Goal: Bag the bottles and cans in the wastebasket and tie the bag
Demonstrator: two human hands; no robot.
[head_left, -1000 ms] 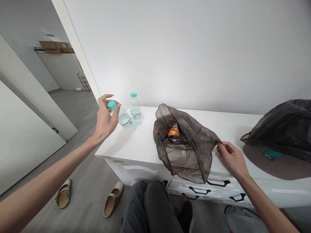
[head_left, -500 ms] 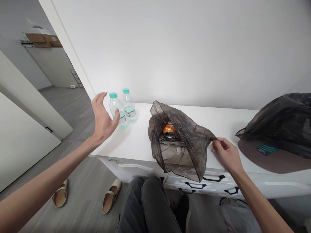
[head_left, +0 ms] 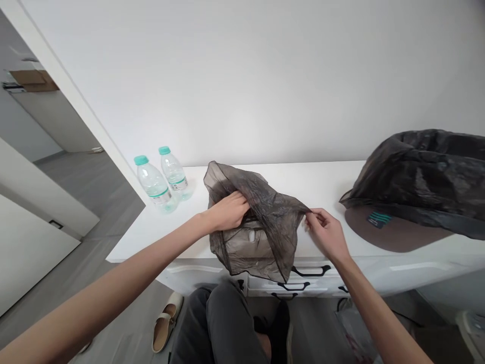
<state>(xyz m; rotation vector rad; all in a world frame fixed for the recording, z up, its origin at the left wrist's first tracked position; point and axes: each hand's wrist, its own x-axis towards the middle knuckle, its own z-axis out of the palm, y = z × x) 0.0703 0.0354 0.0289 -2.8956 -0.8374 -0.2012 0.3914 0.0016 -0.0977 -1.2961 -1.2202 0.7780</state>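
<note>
A thin dark see-through plastic bag (head_left: 275, 212) lies spread open on the white cabinet top. My right hand (head_left: 328, 232) pinches its right edge between thumb and fingers, drawing that side out taut. Inside the bag's mouth is my left hand (head_left: 228, 210), fingers curled downward with their tips hidden in the folds. Whatever it grips, if anything, is out of sight beneath the hand. Left of the bag, two clear plastic bottles with teal caps stand upright: one nearer bottle (head_left: 153, 184) and one slightly behind it (head_left: 174, 174).
At the right of the white cabinet top (head_left: 132, 235) sits a brown cap (head_left: 394, 230) with a black plastic bag (head_left: 428, 177) over it. Black drawer handles (head_left: 312, 271) stick out from the cabinet front. A shoe (head_left: 166, 323) rests on the floor, and a white wall rises behind.
My left hand has moved from beside the bottles to the right and down into the bag, covering the orange can seen there. My right hand still holds the bag's edge. The view has shifted right.
</note>
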